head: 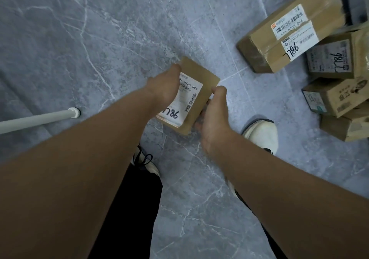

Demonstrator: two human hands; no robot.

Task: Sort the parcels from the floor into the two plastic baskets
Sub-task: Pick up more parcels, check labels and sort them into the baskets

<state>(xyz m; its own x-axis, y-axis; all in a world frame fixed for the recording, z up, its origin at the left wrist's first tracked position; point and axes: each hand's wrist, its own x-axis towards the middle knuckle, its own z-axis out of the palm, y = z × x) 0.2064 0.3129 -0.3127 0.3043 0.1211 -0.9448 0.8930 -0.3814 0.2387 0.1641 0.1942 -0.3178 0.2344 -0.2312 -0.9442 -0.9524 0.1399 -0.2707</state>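
The small parcel sits between both hands above the floor, its long axis running away from the person and slightly right. The left hand curls over its left edge and the right hand grips its right edge. It is flat brown cardboard, white barcode label upward with handwritten digits; no basket shows, and the other parcels lie off to the right.

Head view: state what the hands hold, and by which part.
A small cardboard parcel marked 7786: left grip on its left edge, right grip on its lower right edge.
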